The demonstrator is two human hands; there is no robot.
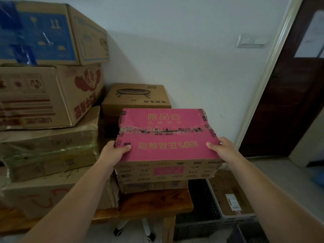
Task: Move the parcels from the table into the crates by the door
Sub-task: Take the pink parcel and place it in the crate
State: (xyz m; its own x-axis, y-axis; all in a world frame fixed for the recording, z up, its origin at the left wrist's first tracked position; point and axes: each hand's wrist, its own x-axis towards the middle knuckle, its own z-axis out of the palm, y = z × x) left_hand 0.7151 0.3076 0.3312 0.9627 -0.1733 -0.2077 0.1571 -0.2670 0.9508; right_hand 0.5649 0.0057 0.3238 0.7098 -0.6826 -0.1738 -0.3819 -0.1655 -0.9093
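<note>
Far L of L fingers: carton stack along the wall. Blue-print carton (43, 32) on top, red-print carton (43, 97) under it, taped cartons (49, 146) below that, lowest carton (43, 199) w/ red scribble. Stack rests on wooden table (149, 202)

L hand (114, 153) grips near-L corner of pink parcel (166, 135). Thumb lies over top face; other fingers go round the side and are hidden, can't tell how they lie

Between the two hands: the pink parcel, approx level. Top face pink w/ gold print and a tape strip across the middle; printed brown side faces cam. Directly under it a smaller brown parcel (154, 186) sits on the table. Can't tell if pink one touches it or is held clear

Beyond the fingertips, behind pink parcel: drawing carton (136, 97) w/ black line sketch on top, against the wall

R hand (222, 149) grips near-R corner, same way: thumb on top face, rest of fingers wrapped round the edge, out of sight

Below R fingers, on floor: dark crate (198, 199) just beside table end, then grey crate (236, 217) on its R side, labelled parcel (229, 195) lying inside it

R of R fingers: dark door (289, 102) in pale frame. Light switch (252, 41) on wall, up above R hand
</note>
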